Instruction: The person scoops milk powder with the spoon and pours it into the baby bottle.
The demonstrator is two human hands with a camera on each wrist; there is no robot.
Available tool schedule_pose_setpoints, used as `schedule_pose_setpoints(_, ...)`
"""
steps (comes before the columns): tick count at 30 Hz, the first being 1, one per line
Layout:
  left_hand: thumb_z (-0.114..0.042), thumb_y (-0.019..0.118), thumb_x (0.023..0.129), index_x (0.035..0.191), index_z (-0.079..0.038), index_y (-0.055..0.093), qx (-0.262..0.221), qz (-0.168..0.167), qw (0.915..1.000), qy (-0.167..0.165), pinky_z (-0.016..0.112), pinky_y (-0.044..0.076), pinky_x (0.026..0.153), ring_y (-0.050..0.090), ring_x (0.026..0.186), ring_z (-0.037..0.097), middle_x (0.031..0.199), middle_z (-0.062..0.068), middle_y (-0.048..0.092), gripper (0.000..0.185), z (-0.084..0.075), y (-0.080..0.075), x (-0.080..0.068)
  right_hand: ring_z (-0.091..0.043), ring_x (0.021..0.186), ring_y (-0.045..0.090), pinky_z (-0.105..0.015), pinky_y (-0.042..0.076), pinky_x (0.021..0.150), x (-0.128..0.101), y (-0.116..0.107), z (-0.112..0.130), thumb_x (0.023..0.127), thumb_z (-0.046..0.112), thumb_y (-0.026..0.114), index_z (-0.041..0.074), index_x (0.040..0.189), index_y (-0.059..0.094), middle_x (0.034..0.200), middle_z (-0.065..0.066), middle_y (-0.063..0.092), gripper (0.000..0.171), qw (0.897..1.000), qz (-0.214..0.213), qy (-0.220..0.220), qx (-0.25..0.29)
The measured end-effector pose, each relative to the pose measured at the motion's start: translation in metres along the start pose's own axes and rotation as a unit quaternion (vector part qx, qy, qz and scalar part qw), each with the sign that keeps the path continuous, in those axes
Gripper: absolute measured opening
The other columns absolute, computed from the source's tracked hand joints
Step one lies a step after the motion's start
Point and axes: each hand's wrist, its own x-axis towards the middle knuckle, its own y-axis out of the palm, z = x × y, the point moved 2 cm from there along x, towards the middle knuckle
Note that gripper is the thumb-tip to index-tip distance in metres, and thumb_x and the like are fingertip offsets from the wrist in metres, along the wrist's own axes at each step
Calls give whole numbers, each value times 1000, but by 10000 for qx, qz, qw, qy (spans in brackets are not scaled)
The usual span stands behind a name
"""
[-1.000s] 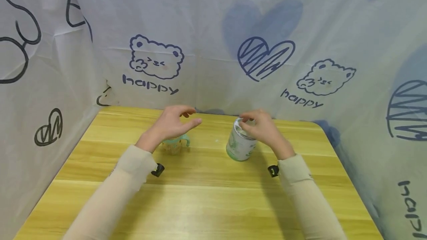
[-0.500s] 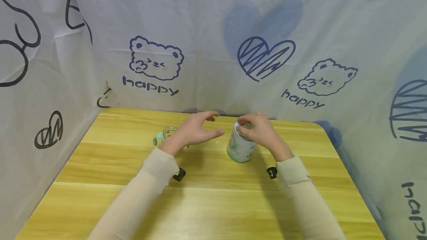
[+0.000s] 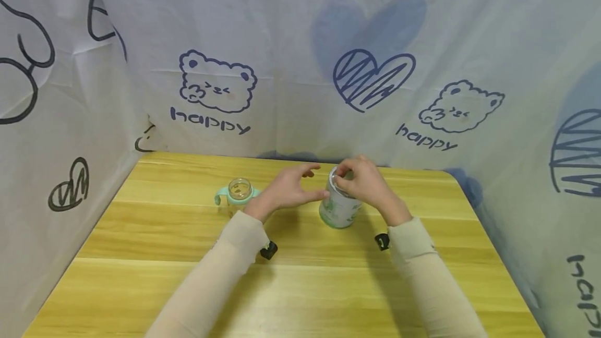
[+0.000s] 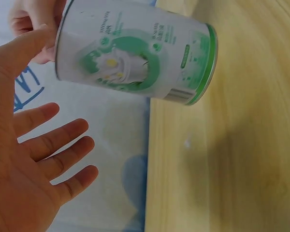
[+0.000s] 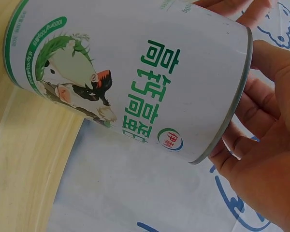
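Observation:
A white and green milk powder can [image 3: 339, 210] stands upright toward the back of the table, right of centre. My right hand [image 3: 366, 184] is at its top, fingers curled over the rim; whatever lies between the fingertips is hidden. In the right wrist view the can's printed side [image 5: 135, 82] faces the camera, with the right hand [image 5: 268, 140] at the rim. My left hand [image 3: 291, 189] reaches from the left with its thumb at the can's upper edge. The left hand's fingers [image 4: 63, 162] are spread apart, with nothing in the palm.
A clear cup with mint-green handles [image 3: 238, 192] stands left of the can, partly hidden behind my left wrist. Printed white cloth [image 3: 281, 67] hangs along the table's back edge and sides. The wooden tabletop [image 3: 310, 286] extends toward me.
My left hand has moved right, from over the cup to beside the can, uncovering most of the cup. The right hand stays at the can's top, fingers slightly shifted.

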Motion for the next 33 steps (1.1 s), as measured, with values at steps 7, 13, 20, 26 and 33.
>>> schedule_pose_setpoints(7, -59, 76, 91, 162, -18, 41, -144, 45, 9999, -10, 56, 51, 112, 56, 141, 34, 156, 16, 55, 90, -1, 14, 6, -27, 91, 55, -40, 49, 78, -1, -3, -2, 91, 16, 70, 9, 91, 71, 93, -7, 72, 8, 9992, -233, -192, -244)
schedule_pose_setpoints(13, -58, 75, 92, 164, -18, 38, -134, 80, 9998, 113, 56, 52, 111, 58, 139, 37, 159, 16, 52, 90, -6, 23, 12, -27, 86, 53, -39, 47, 75, -3, -8, -1, 91, 18, 64, 5, 88, 68, 86, -9, 67, 14, 9950, -569, -134, -816)
schedule_pose_setpoints(20, -62, 67, 96, 166, -18, 33, 31, 17, 9999, 129, 53, 53, 110, 59, 137, 32, 158, 12, 54, 90, -10, 30, 16, -29, 84, 54, -40, 47, 73, -6, -15, -2, 92, 18, 63, 3, 86, 67, 83, -11, 67, 17, 9870, -730, 27, -1432)
schedule_pose_setpoints(26, -63, 64, 98, 167, -20, 31, 74, -23, 9999, 88, 54, 53, 109, 59, 137, 32, 158, 12, 53, 88, -13, 33, 18, -29, 76, 56, -42, 49, 76, -11, -18, -5, 92, 17, 63, 3, 82, 67, 77, -10, 67, 17, 9875, -690, 297, -1384)
schedule_pose_setpoints(33, -63, 65, 97, 167, -19, 32, 144, -14, 9998, 101, 53, 54, 108, 59, 136, 34, 160, 13, 50, 88, -15, 36, 21, -24, 66, 52, -35, 44, 61, -17, -22, -9, 90, 18, 63, 7, 73, 62, 68, -7, 60, 20, 9888, -776, 555, -1146)
